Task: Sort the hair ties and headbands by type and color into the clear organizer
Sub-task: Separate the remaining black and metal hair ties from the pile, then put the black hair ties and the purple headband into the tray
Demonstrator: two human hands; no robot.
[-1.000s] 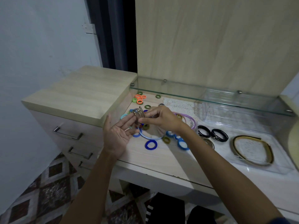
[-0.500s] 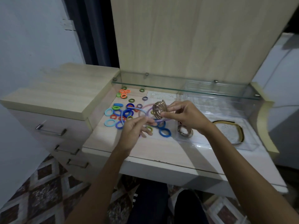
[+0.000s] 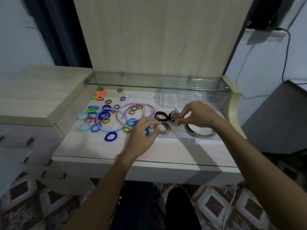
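A bundle of metallic ties [image 3: 174,115] is pinched between thumb and fingers of the right hand [image 3: 196,115], held over the clear organizer [image 3: 191,137] at 3 o'clock on the desk [image 3: 103,150]. Black ties [image 3: 161,116] and a brownish tie [image 3: 164,127] are seen in its left part, a gold headband [image 3: 201,132] to the right. The left hand [image 3: 142,131] is held at the organizer's left edge, fingers loosely curled, nothing gripped. Coloured ties [image 3: 99,117] and a blue headband [image 3: 110,121] and purple headband [image 3: 137,109] are spread at 10 o'clock. Bare desk is left along the front edge. A glass shelf [image 3: 156,84] overhangs the rear.
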